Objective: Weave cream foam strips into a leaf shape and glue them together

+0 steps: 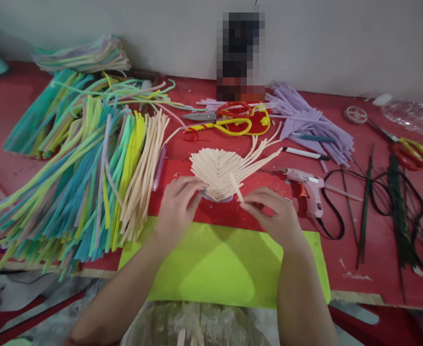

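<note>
A leaf-shaped piece of cream pipe cleaners [217,166], laid in slanting rows that meet at a centre line, lies on the red table. Loose cream ends stick out at its upper right, and a bit of lilac shows under its lower tip. My right hand [272,211] pinches a short cream pipe cleaner [236,185] that overlaps the leaf's right side in view. At the lower left edge of the leaf, my left hand [179,204] has thumb and fingers together. Something small and greyish is at its fingertips, too small to name.
Bundles of coloured pipe cleaners [89,187] fill the left. Scissors [229,117] and lilac pipe cleaners [305,122] lie behind the leaf. To the right are a pink glue gun [308,185] with a black cord, a pen [305,153] and more scissors [409,149]. A yellow-green sheet [215,269] lies in front.
</note>
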A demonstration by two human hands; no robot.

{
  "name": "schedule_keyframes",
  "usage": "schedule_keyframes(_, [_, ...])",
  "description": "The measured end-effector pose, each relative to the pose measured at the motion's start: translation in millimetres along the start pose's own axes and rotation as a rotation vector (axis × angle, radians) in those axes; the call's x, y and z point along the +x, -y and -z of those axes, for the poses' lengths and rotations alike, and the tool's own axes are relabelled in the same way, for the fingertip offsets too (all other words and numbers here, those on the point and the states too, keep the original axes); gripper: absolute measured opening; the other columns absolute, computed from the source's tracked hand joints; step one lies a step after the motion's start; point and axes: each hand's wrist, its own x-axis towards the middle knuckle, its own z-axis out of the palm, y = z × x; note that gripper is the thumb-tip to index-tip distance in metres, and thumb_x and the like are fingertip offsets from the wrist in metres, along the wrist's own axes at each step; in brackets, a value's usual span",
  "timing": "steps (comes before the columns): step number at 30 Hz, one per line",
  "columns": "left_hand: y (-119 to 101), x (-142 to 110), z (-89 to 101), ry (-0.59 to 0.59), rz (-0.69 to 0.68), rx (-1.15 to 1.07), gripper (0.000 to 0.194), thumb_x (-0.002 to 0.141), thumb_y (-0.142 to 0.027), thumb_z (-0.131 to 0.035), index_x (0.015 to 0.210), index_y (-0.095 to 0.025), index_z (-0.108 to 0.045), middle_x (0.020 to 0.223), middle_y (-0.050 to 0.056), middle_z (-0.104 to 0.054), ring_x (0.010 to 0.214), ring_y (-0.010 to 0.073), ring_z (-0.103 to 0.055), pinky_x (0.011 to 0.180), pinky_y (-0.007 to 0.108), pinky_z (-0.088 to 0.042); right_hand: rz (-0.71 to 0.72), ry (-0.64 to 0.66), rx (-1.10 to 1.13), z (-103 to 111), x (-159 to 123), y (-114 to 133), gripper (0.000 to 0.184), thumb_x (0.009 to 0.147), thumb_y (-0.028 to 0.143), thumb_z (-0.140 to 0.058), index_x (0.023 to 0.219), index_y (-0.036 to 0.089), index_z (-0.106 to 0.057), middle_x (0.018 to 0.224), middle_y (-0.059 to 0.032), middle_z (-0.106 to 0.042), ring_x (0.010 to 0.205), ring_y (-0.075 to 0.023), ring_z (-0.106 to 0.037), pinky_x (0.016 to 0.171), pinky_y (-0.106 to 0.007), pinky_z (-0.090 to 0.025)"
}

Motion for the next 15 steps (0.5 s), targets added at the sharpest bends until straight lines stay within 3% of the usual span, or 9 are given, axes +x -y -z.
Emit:
schedule_keyframes(3, [11.3, 0.5, -5.1, -0.044, 0.274, 0.047, 0.016, 0.088, -0.019, -0.054, 0.104, -0.021, -0.057, 0.100, 0.006, -0.063, 0.091, 0.0189, -0.060, 0.081, 0.036, -0.048, -0.071, -0.137, -0.001, 8.0, 1.1, -7.9, 0.010, 0.086, 0.031, -0.061, 0.083, 0.023, -0.067, 0.080, -0.0024, -0.063, 0.065, -0.0130, -0.060, 0.056, -0.026, -0.050])
schedule_keyframes(5, [17.4, 1.2, -9.0, -0.053, 0.374, 0.055, 0.023, 0.086, -0.022, -0.058, 0.108, -0.021, -0.055, 0.100, 0.007, -0.063, 0.091, 0.0205, -0.060, 0.083, 0.039, -0.048, -0.123, -0.202, 0.030, 7.7, 2.0, -15.9, 0.014, 0.086, 0.035, -0.059, 0.083, 0.023, -0.066, 0.085, -0.0028, -0.062, 0.056, -0.0113, -0.058, 0.049, -0.027, -0.049])
schedule_keyframes(8, [19.0, 3.2, -13.2, -0.057, 0.417, 0.008, 0.026, 0.085, -0.023, -0.058, 0.111, -0.020, -0.053, 0.105, 0.008, -0.064, 0.097, 0.0217, -0.060, 0.088, 0.042, -0.047, -0.193, -0.235, 0.057, 0.1, 3.5, -27.8, 0.020, 0.087, 0.041, -0.056, 0.085, 0.022, -0.064, 0.087, -0.0044, -0.064, 0.063, -0.0150, -0.063, 0.046, -0.027, -0.050])
schedule_keyframes(10, [15.2, 4.5, -14.9, -0.038, 0.403, -0.025, 0.028, 0.086, -0.023, -0.057, 0.113, -0.019, -0.052, 0.111, 0.011, -0.063, 0.103, 0.0228, -0.060, 0.092, 0.043, -0.047, -0.228, -0.210, 0.065, -6.8, 4.1, -33.2, 0.022, 0.088, 0.042, -0.054, 0.089, 0.022, -0.063, 0.088, -0.0044, -0.066, 0.067, -0.0164, -0.066, 0.053, -0.029, -0.055])
schedule_keyframes(15, [4.6, 8.5, -20.8, -0.034, 0.442, -0.164, 0.039, 0.083, -0.021, -0.058, 0.121, -0.019, -0.049, 0.121, 0.013, -0.061, 0.115, 0.0244, -0.056, 0.101, 0.046, -0.041, -0.135, -0.164, -0.061, -17.0, 3.1, -36.8, 0.022, 0.090, 0.039, -0.050, 0.092, 0.020, -0.062, 0.093, -0.0057, -0.067, 0.064, -0.0148, -0.065, 0.065, -0.031, -0.054])
